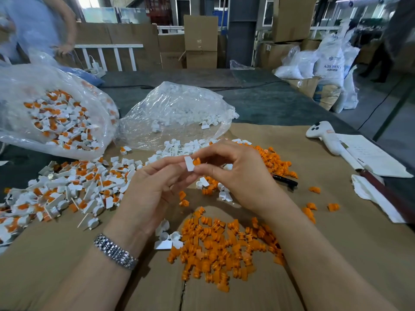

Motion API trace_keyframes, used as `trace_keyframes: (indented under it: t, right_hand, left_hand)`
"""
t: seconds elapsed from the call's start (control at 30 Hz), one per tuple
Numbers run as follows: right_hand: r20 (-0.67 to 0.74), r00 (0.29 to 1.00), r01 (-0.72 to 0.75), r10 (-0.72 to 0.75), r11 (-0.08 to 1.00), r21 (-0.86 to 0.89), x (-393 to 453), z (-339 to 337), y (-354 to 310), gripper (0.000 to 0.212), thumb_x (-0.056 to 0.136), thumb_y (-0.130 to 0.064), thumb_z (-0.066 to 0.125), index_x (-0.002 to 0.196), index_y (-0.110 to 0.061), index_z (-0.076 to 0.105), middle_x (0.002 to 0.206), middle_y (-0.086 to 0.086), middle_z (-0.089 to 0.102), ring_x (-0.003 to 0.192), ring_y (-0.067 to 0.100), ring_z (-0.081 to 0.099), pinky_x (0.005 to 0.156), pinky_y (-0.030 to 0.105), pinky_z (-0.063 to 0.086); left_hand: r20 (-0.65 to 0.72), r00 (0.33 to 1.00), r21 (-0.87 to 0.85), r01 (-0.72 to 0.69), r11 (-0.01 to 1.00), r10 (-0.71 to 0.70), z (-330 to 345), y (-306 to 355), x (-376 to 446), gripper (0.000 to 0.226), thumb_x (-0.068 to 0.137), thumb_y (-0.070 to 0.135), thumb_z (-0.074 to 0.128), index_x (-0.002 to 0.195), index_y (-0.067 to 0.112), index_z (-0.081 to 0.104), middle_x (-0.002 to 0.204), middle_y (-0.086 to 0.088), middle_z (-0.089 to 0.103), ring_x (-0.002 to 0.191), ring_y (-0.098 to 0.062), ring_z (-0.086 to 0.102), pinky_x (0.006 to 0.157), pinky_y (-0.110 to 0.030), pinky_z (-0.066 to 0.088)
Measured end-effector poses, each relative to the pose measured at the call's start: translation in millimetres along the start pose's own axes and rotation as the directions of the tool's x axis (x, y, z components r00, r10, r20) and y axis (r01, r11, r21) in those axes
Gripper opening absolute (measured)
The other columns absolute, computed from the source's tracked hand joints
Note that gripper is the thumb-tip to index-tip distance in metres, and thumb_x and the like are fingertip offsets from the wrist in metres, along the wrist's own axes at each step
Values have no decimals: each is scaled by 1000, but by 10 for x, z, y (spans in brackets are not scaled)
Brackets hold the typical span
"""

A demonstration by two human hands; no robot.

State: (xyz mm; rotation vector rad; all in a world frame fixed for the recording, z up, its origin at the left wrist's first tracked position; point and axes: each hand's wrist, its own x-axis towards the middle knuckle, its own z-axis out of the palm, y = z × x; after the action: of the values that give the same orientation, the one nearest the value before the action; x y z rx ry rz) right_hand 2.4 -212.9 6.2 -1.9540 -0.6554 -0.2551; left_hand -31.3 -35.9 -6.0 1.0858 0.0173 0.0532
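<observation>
Orange plugs sit heaped dead center, assembled pieces sprawl left, and plastic bags wall off the back. The only open lane is the bare cardboard on the right.

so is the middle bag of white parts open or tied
Open: the clear bag lies on its side, mouth gaping, white parts spilling onto the cardboard.

Bright, even daylight from far windows; sharp centre, wide-angle bending and softness at edges

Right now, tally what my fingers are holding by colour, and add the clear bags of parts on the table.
white piece: 1
orange piece: 1
clear bags of parts: 2
total: 4
</observation>
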Motion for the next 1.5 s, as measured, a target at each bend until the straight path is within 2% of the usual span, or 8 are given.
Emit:
trace_keyframes:
  t: [0.27, 0.67, 0.77, 0.87, 1.07, 1.2, 1.37, 1.5]
  right_hand:
    - [-52, 977, 191, -207, 957, -220, -1, 1, 30, 22, 86, -22, 79, 106, -14, 79, 97, -3, 72, 88, 7, 67, 80, 29, 56]
    - [27, 988, 156, -154, 949, -274, 0, 46, 39, 25, 86, -26, 78, 109, -16, 78, 101, -4, 71, 93, 11, 67, 84, 39, 56]
    - [55, 994, 106, -95, 965, -240, -2, 36, 34, 30, 84, -35, 79, 110, -20, 76, 100, -8, 70, 93, 6, 66, 86, 35, 56]
    - [-94, 995, -63, 45, 978, -197, 34, -63, 90, 40, 85, -54, 71, 114, -26, 73, 98, -14, 70, 90, 1, 64, 83, 27, 56]
    - [-93, 850, -406, 519, 531, -744, 45, -273, 414, 63, 86, -62, 66, 124, -14, 57, 131, 10, 49, 118, 29, 50, 98, 48, 47]
    - [-50, 845, -371, 532, 516, -772, 33, -252, 443, 61, 87, -60, 64, 126, -15, 55, 131, 9, 42, 122, 29, 45, 101, 52, 44]
    - [-80, 882, -344, 465, 518, -783, 41, -236, 354, 32, 92, -45, 59, 93, -13, 58, 101, 6, 54, 92, 24, 55, 76, 41, 50]
    - [-87, 913, -357, 399, 675, -646, 40, -296, 223, 24, 96, -34, 54, 90, -13, 64, 80, 7, 64, 69, 20, 59, 54, 31, 41]
  left_hand:
    - [-19, 1000, 35, 0, 999, 1, 6, -11, -6, 6, 78, 4, 76, 79, 6, 81, 89, -16, 77, 83, -23, 77, 75, -23, 61]
    - [-67, 993, 39, 95, 995, -93, -25, -29, 14, 6, 76, 2, 77, 71, 5, 78, 86, -19, 76, 79, -22, 77, 68, -19, 59]
    - [-96, 991, 49, 101, 994, -96, -17, -28, 14, 3, 73, 3, 78, 71, 5, 78, 85, -19, 77, 76, -20, 77, 63, -18, 58]
    - [-86, 993, 33, 89, 996, -86, -22, -8, 20, 4, 72, 6, 80, 76, 4, 80, 97, -23, 77, 89, -27, 78, 68, -19, 60]
    - [-104, 991, 10, 89, 996, -87, -74, 4, 42, 10, 64, 14, 86, 73, 14, 83, 91, -13, 78, 82, -22, 77, 63, -20, 60]
    - [-63, 993, 21, 101, 995, -100, -72, 11, 37, 19, 59, 20, 87, 76, 12, 83, 86, -14, 77, 72, -18, 76, 55, -19, 58]
    - [-35, 994, 19, 105, 994, -104, -72, 31, 34, 22, 59, 23, 87, 77, 12, 82, 84, -12, 77, 72, -17, 76, 54, -18, 57]
    - [-50, 995, 22, 88, 996, -87, -56, 21, 43, 10, 68, 22, 83, 76, 15, 83, 85, -9, 77, 73, -15, 76, 53, -17, 55]
